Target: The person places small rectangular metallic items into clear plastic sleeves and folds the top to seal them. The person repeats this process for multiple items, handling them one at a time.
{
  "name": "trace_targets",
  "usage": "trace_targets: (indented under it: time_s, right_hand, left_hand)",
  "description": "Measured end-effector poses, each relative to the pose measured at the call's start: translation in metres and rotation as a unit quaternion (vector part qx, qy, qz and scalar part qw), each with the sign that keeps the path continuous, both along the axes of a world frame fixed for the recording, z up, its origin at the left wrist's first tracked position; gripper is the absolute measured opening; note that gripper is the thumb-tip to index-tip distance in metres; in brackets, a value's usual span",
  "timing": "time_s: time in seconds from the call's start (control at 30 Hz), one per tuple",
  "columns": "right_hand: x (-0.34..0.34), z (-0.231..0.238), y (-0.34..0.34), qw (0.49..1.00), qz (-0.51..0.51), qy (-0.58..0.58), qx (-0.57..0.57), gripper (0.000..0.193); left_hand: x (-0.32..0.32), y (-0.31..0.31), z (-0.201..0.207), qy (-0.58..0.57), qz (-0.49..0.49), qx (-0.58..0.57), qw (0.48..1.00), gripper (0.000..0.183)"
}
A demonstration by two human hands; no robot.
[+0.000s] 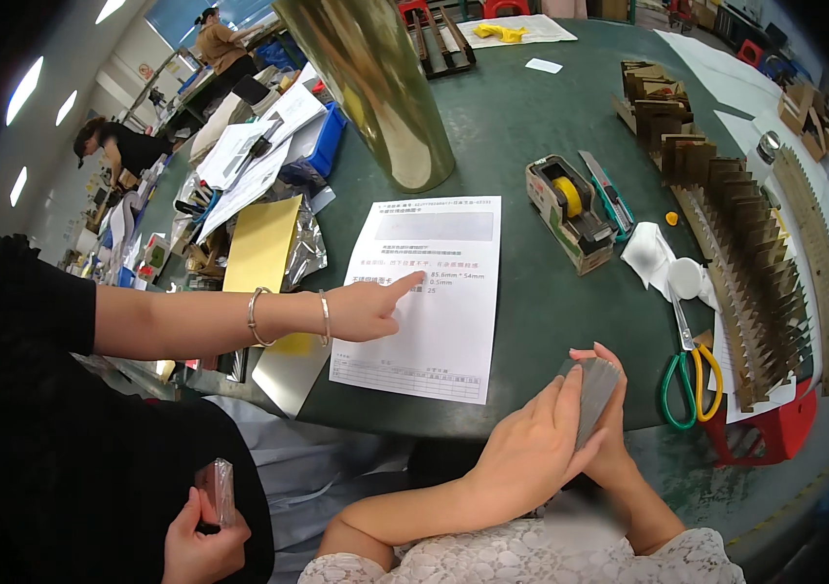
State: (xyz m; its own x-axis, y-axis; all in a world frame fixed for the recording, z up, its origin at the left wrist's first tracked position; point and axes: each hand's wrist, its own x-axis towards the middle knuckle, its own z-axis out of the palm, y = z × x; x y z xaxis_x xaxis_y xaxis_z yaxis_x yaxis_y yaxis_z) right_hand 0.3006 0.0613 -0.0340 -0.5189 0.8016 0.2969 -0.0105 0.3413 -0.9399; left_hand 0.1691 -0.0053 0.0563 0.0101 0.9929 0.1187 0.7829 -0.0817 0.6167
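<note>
Between my left hand (523, 436) and my right hand (613, 443) I hold a stack of thin grey metal cards (596, 394), tilted upright near the table's front edge. The palms press on it from both sides, fingers pointing up. Left of it, a printed paper sheet (424, 350) lies on the green table (521, 336). A co-worker's hand (372, 310), with bracelets on the wrist, points at a line on that sheet. The co-worker's other hand (205, 540) holds a small clear-wrapped pack (217, 490) low at the left.
A tape dispenser (570, 219), a cutter knife (609, 198) and scissors (689, 375) lie right of the sheet. Toothed racks (755, 282) stand along the right. A tall shiny metal cylinder (380, 107) rises behind the sheet. A yellow envelope (263, 243) and a blue tray (327, 141) are left.
</note>
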Motion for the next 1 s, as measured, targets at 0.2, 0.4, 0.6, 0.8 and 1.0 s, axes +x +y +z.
trace_targets:
  time_s: [0.2, 0.4, 0.6, 0.8, 1.0]
  right_hand:
    - [-0.002, -0.006, 0.001, 1.000, -0.014, -0.009, 0.026, 0.118]
    - [-0.004, 0.000, 0.000, 0.999, -0.011, -0.019, 0.026, 0.120]
    - [-0.006, -0.001, -0.003, 1.000, -0.014, 0.002, -0.011, 0.115]
    - [-0.003, -0.002, 0.000, 0.999, -0.011, -0.025, 0.034, 0.117]
    - [-0.002, -0.005, 0.000, 0.998, -0.021, -0.042, 0.048, 0.118]
  left_hand:
    - [-0.010, -0.002, 0.013, -0.165, -0.053, -0.054, 0.983, 0.081]
    - [-0.028, -0.004, 0.031, -0.343, -0.105, -0.034, 0.933, 0.069]
    - [-0.038, 0.007, 0.030, -0.358, -0.043, -0.077, 0.930, 0.066]
    - [-0.019, 0.001, 0.016, -0.217, -0.081, -0.023, 0.973, 0.080]
    - [-0.021, -0.013, 0.036, -0.221, -0.100, -0.039, 0.969, 0.079]
